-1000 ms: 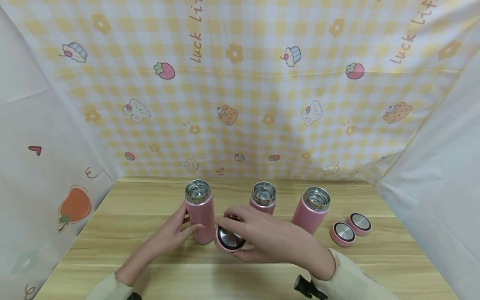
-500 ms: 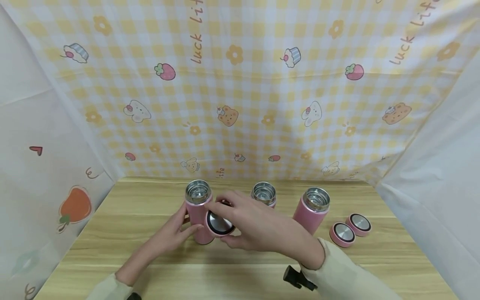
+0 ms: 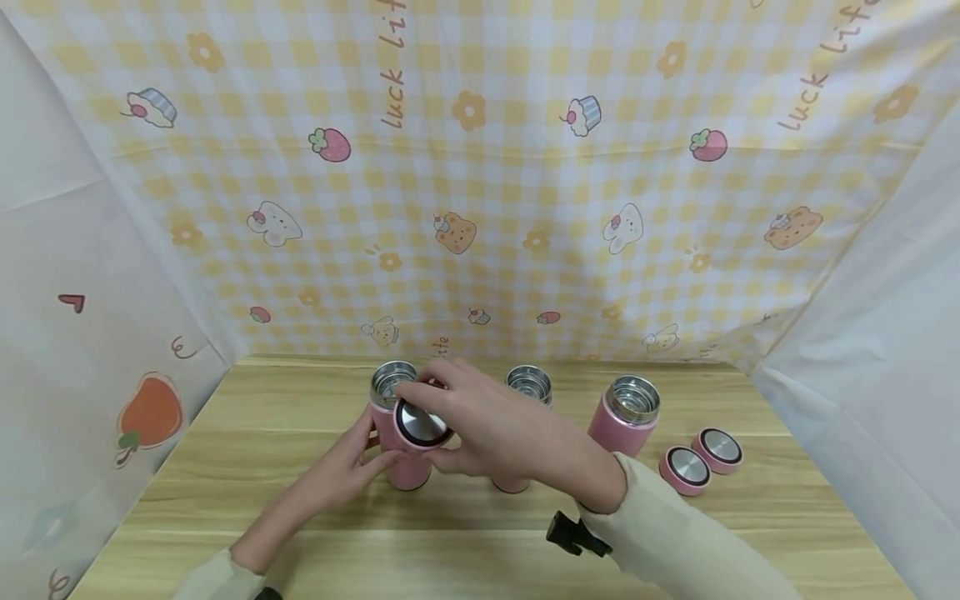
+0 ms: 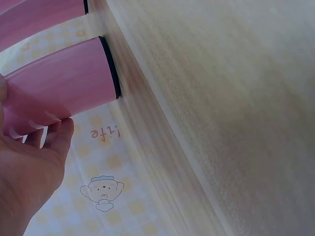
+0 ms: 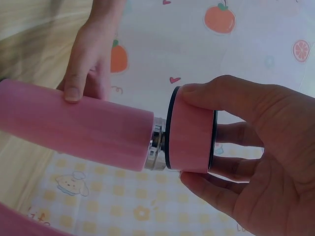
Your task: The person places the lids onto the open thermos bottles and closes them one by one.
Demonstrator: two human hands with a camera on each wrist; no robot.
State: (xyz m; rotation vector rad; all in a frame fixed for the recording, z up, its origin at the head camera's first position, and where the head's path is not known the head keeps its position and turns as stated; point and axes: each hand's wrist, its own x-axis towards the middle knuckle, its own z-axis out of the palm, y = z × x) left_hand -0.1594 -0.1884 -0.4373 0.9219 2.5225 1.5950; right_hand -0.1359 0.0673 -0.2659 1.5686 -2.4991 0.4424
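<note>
Lid (image 3: 422,422), steel face up, just right and near of mouth of left bottle (image 3: 383,430) (can't tell from my seat whether they touch). Right hand (image 3: 487,421) pinches lid by its side, thumb opposite fingers. Left hand (image 3: 347,463) grips bottle, fingers part-closed round its wall. I'd hold bottle upright and firm, square lid to rim, centre it before any pressure; cocked lid would likely bind. Wrist should miss middle bottle (image 3: 529,382), to right.
</note>
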